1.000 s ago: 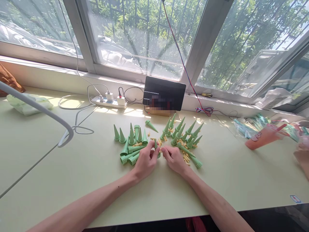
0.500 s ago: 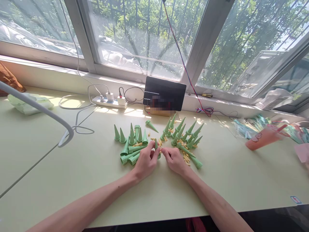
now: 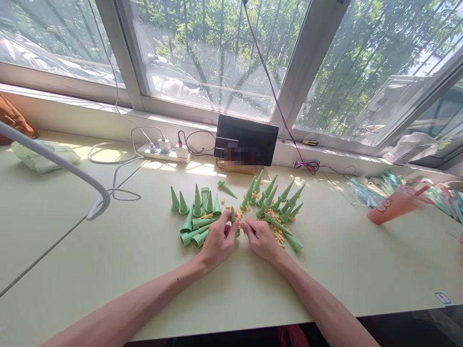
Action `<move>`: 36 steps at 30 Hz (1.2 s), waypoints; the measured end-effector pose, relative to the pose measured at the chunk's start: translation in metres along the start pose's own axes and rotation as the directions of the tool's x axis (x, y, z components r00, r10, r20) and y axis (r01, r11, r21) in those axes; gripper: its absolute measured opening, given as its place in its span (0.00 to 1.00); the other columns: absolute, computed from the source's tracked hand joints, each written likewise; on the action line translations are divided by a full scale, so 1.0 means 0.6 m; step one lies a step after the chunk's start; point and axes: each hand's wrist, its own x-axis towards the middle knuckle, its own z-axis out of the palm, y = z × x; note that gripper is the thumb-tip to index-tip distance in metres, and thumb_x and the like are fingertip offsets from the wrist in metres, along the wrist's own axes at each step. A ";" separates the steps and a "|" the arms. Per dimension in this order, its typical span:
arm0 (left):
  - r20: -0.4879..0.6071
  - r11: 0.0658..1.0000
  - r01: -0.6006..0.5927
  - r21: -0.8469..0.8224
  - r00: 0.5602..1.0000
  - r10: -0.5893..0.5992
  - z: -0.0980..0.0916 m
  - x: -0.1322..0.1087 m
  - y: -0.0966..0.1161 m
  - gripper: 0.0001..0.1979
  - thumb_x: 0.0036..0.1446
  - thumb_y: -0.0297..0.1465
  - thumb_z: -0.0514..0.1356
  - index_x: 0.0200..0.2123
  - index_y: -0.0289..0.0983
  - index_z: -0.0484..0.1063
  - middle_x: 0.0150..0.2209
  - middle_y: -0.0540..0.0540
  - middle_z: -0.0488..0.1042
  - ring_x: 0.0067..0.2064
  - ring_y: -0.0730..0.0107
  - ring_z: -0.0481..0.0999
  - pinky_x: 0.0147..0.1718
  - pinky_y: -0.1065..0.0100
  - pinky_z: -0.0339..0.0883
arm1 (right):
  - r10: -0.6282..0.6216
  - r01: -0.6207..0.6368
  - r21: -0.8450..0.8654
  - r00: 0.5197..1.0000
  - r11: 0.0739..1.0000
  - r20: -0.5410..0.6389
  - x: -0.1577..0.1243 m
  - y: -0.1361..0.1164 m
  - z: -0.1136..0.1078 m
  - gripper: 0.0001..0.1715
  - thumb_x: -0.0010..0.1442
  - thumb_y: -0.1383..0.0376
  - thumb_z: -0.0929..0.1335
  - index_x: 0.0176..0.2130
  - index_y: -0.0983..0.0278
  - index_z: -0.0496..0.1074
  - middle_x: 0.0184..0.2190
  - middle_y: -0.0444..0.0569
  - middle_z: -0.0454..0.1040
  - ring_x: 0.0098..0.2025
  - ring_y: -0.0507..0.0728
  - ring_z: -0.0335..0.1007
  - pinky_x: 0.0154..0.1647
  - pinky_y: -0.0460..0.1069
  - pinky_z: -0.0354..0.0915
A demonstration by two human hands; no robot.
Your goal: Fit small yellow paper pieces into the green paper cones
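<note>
Left hand (image 3: pixel 217 239) pinches a small green plastic cone (image 3: pixel 233 216), tip up, fingers closed around its base. Right hand (image 3: pixel 261 237) is curled shut at the cone's side, fingertips pinching a tiny yellow piece (image 3: pixel 240 226); the piece's shape is too small to tell. Both sit mid-surface (image 3: pixel 108 250), matte pale green, between two clusters of smooth tapered cones (image 3: pixel 197 212), some upright, some lying flat. Yellow bits (image 3: pixel 278 236) are scattered beside them.
</note>
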 end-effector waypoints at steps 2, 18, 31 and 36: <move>0.005 1.000 0.001 0.001 1.000 -0.001 0.000 -0.001 -0.001 0.09 0.65 0.38 0.53 0.37 0.38 0.62 0.29 0.53 0.68 0.19 0.80 0.58 0.19 0.73 0.48 | 0.002 -0.002 -0.011 1.000 1.000 0.000 0.000 0.002 0.001 0.25 0.71 0.55 0.56 0.24 0.62 0.52 0.20 0.40 0.52 0.23 0.50 0.45 0.25 0.48 0.47; 0.003 1.000 0.016 0.016 1.000 -0.016 -0.001 -0.001 0.001 0.09 0.65 0.38 0.53 0.38 0.38 0.62 0.29 0.53 0.69 0.20 0.80 0.60 0.20 0.72 0.48 | 0.010 -0.010 -0.014 0.999 1.000 0.042 0.000 0.002 0.001 0.24 0.71 0.55 0.56 0.25 0.62 0.53 0.20 0.40 0.53 0.23 0.50 0.47 0.26 0.47 0.48; -0.002 1.000 0.007 0.031 1.000 -0.007 -0.002 -0.001 -0.002 0.10 0.65 0.39 0.53 0.37 0.38 0.61 0.27 0.53 0.67 0.20 0.79 0.62 0.20 0.73 0.49 | 0.017 -0.017 0.016 0.999 1.000 0.041 0.000 -0.005 -0.001 0.23 0.71 0.54 0.57 0.26 0.62 0.57 0.21 0.40 0.57 0.24 0.50 0.51 0.27 0.47 0.50; 0.007 1.000 0.011 -0.001 1.000 -0.011 -0.002 0.000 0.003 0.09 0.65 0.38 0.53 0.37 0.38 0.62 0.31 0.52 0.69 0.20 0.80 0.62 0.19 0.73 0.48 | 0.026 -0.026 -0.004 0.998 1.000 0.055 -0.001 0.000 0.002 0.25 0.72 0.54 0.55 0.26 0.62 0.54 0.20 0.40 0.55 0.23 0.50 0.49 0.26 0.47 0.49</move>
